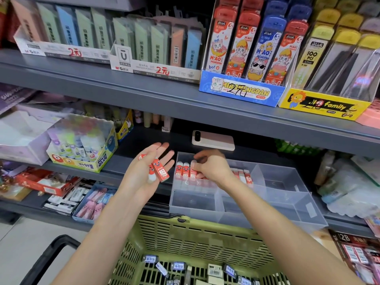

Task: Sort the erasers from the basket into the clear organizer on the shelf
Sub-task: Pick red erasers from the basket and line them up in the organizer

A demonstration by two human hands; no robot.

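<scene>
Red-sleeved eraser (pixel 193 169) stands pinched between thumb and curled fingertips (pixel 200 156) of my right hand (pixel 211 167). It is at the back-left compartment of the clear organizer (pixel 296 204), touching a row of matching erasers (pixel 183 169) that stand upright against the left wall. More red-sleeved pcs (pixel 245 175) show in the same compartment, to the right of my wrist.

My left hand (pixel 151 173) lies palm up just beside the organizer, fingers straight and relaxed, w/ a few loose red erasers (pixel 162 171) resting on the palm.

The organizer sits on the grey shelf (pixel 133 145), its front edge above a green plastic basket (pixel 195 233). On the basket floor lie dark-sleeved erasers (pixel 178 266) and some white ones; I can't tell the exact no.

Behind the organizer a pale phone (pixel 212 140) lies flat, camera side up. To the left of my open hand is a box of glue sticks (pixel 82 153) marked Power Glue. One shelf up are display boxes of pencil leads (pixel 242 89), hand-priced in marker.
</scene>
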